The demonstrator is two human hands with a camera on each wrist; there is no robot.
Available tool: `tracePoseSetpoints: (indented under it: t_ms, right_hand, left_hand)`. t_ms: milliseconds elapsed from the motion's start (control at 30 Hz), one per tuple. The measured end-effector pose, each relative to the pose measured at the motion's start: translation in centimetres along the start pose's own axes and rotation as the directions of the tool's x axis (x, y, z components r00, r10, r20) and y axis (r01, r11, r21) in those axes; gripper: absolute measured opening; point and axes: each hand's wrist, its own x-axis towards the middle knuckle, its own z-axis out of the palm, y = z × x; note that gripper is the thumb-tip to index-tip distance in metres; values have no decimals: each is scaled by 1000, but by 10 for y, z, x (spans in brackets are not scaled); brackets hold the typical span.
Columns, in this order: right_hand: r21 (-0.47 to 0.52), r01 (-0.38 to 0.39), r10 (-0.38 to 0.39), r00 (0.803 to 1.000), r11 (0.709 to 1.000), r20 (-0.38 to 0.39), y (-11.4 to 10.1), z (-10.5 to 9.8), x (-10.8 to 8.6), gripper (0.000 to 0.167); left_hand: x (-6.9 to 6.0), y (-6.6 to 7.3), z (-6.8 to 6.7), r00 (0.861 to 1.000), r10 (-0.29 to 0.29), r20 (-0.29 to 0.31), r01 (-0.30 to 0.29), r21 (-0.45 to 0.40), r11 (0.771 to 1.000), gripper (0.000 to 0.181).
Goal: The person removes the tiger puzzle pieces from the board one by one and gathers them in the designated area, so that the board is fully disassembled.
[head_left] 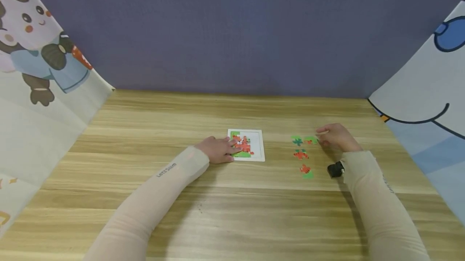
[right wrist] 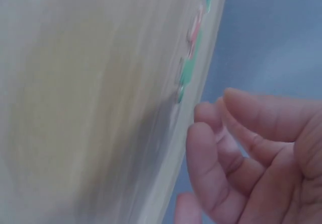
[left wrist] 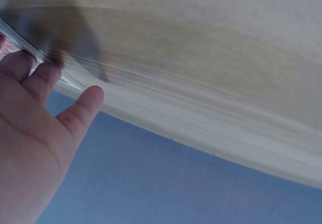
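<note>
A white-framed jigsaw puzzle board lies on the table, its left part filled with red and green pieces and its right part bare white. My left hand rests on the board's left side with fingers spread over the fitted pieces. To the right lie several loose pieces: a green one, a green-and-red one, a red one and a red-and-green one. My right hand hovers just right of the green-and-red piece. In the right wrist view its fingers are loosely bent, with nothing seen between them.
The wood-grain table reaches back to a dark blue-grey panel. Cartoon-printed sheets stand along the left and right sides. A small black device is at the right wrist.
</note>
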Motion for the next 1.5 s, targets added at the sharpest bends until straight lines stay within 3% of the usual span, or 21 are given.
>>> tracePoseSetpoints:
  t_ms: [533,800,1000,1300,1500]
  right_hand:
    - [83,33,-39,997,996,71,-20,12,3,43]
    - [58,72,-76,994,996,75,-33,21,8,40]
    - [87,71,-79,993,994,89,-39,26,11,40]
    - [127,20,-37,991,992,128,-49,35,1,42]
    - [136,27,-43,992,990,119,-58,44,-2,40]
  left_hand:
    - [-1,2,-5,1000,0,16,1,-42,999,53]
    - [2,1,-3,1000,-1,20,2,-21,1000,54]
    - [2,0,-2,1000,-12,22,12,-29,999,54]
    - [-2,7,-3,1000,-8,27,8,-15,1000,53]
    - [-5,9,-1,999,-7,37,7,2,1000,54]
